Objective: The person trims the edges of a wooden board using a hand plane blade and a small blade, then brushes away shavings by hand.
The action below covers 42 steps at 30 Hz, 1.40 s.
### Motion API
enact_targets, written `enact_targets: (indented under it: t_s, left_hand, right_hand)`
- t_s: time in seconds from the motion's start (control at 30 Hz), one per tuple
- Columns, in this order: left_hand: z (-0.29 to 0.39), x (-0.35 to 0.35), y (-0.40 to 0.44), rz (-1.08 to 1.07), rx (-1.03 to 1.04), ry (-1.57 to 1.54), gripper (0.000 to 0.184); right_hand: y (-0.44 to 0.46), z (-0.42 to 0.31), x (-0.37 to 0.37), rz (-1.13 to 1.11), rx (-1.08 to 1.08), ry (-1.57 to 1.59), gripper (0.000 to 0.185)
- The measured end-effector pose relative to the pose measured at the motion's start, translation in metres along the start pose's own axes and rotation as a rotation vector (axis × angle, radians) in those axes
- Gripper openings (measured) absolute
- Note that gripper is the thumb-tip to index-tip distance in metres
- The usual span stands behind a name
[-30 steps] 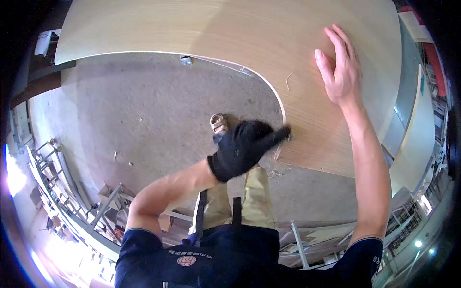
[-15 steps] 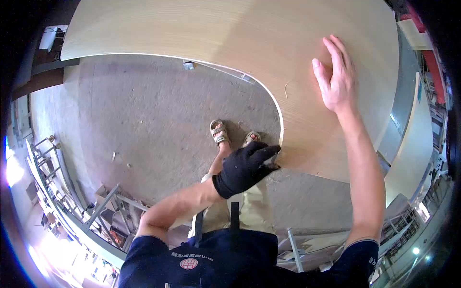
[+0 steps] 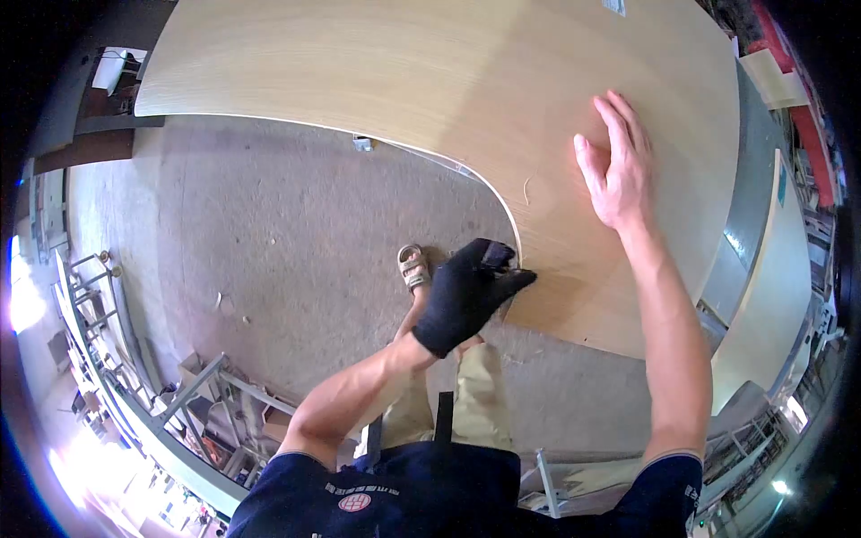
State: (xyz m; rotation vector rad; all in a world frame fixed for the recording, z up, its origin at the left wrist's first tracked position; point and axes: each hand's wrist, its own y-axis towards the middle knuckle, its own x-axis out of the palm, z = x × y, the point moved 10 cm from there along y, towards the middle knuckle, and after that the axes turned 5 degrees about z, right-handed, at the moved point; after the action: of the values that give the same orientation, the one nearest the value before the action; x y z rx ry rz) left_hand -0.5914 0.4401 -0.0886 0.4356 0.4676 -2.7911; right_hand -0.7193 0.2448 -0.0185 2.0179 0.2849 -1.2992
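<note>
A large wood-grain panel [image 3: 359, 63] with a pale, inward-curving edge stretches across the upper part of the head view. My left hand [image 3: 462, 296], in a black glove, is at the curved edge near the panel's lower corner. Its fingers are bent around a small dark thing [image 3: 498, 255] that I cannot make out, and the thumb reaches over the panel's edge. My bare right hand [image 3: 619, 170] lies open on the panel's face, fingers stretched out. A thin curled shaving [image 3: 526, 190] rests on the panel between the hands.
Below the panel is a concrete floor [image 3: 269, 242] with small scraps, and my sandalled foot [image 3: 413, 267] stands there. Metal racks [image 3: 193, 394] are at lower left. Another pale board [image 3: 758, 296] leans at the right. A sheet-like label [image 3: 614, 6] shows at the top.
My left hand has moved up along the curved edge and turned, its thumb now over the panel. My right hand stays flat on the panel. The whole view has shifted slightly.
</note>
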Motion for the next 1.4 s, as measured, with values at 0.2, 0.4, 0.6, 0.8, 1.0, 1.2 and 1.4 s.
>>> enact_targets:
  t_s: [0.2, 0.4, 0.6, 0.8, 1.0, 1.2, 1.4]
  left_hand:
    - [-0.018, -0.045, 0.021, 0.260, -0.061, -0.070, 0.011]
    - [0.052, -0.032, 0.051, 0.023, 0.212, 0.362, 0.060]
    - [0.018, 0.016, -0.006, -0.722, 0.304, 0.311, 0.033]
    - [0.014, -0.041, 0.041, -0.215, 0.296, 0.423, 0.043]
    - [-0.046, -0.034, -0.079, -0.839, 0.285, 0.512, 0.031]
    - [-0.124, -0.117, -0.172, -0.276, -0.539, 0.225, 0.034]
    - [-0.167, -0.151, -0.219, 0.200, -0.948, -0.907, 0.043]
  right_hand:
    - [0.001, 0.000, -0.001, 0.005, -0.001, 0.036, 0.050]
    - [0.003, -0.001, -0.004, 0.008, 0.007, 0.061, 0.051]
    - [0.003, -0.001, -0.001, 0.009, 0.007, 0.027, 0.051]
    - [0.002, -0.002, -0.004, -0.002, 0.008, 0.039, 0.050]
    - [0.004, -0.001, -0.008, -0.004, 0.023, 0.071, 0.050]
    - [-0.015, -0.017, -0.019, 0.003, 0.022, 0.180, 0.055]
    - [-0.139, -0.163, -0.057, -0.431, -0.206, 0.403, 0.075]
